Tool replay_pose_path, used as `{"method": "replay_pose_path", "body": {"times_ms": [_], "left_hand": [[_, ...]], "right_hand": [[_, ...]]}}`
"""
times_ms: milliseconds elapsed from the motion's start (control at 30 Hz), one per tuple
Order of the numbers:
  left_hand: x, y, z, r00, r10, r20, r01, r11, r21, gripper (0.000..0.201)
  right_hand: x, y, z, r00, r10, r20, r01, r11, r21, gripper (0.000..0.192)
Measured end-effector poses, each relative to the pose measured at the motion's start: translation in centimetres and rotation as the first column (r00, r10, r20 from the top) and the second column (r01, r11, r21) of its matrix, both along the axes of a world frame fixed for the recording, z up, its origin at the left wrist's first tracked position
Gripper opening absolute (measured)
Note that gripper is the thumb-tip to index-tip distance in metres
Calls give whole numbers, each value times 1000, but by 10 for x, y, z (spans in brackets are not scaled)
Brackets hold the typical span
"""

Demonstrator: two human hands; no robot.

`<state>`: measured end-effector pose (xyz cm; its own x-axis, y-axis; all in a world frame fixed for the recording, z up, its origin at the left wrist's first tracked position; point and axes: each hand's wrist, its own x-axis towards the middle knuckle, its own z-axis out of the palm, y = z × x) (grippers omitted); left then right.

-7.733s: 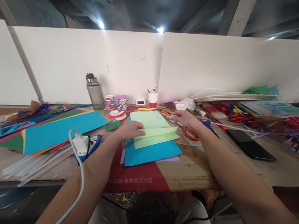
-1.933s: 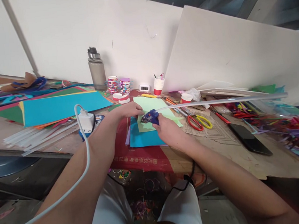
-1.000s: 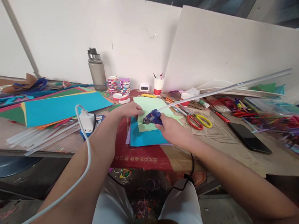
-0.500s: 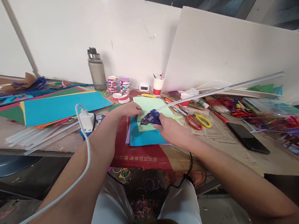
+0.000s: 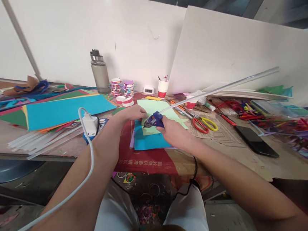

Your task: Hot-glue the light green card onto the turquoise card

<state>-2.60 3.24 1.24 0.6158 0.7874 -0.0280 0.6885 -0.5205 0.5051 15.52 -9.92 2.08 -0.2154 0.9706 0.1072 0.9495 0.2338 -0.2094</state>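
Observation:
My right hand (image 5: 175,131) is closed around a blue hot glue gun (image 5: 156,120). Its nozzle points left, low over a light green paper sheet (image 5: 153,106). A long clear glue stick (image 5: 221,88) juts from the gun's back, up to the right. At the sheet's left edge, my left hand (image 5: 134,113) has its fingers curled together on the light green paper; the fingertips are partly hidden. Under the green paper lies a blue sheet (image 5: 148,142), with purple paper showing at its edge.
Scissors with red and yellow handles (image 5: 200,125) and a black phone (image 5: 255,140) lie to the right. Behind stand a water bottle (image 5: 100,75), paper cups (image 5: 163,87) and a small clock (image 5: 149,90). A white charger (image 5: 90,124) with its cable is near my left forearm, beside coloured sheets (image 5: 67,110).
The glue gun has tilted slightly in my right hand, and the far end of its glue stick has swung left and a little up. My left hand stays almost still.

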Motion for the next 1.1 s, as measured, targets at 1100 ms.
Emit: {"method": "replay_pose_path", "body": {"times_ms": [1100], "left_hand": [[3, -7, 5, 999, 31, -15, -31, 999, 30, 25]], "right_hand": [[5, -14, 4, 996, 4, -92, -9, 999, -49, 30]]}}
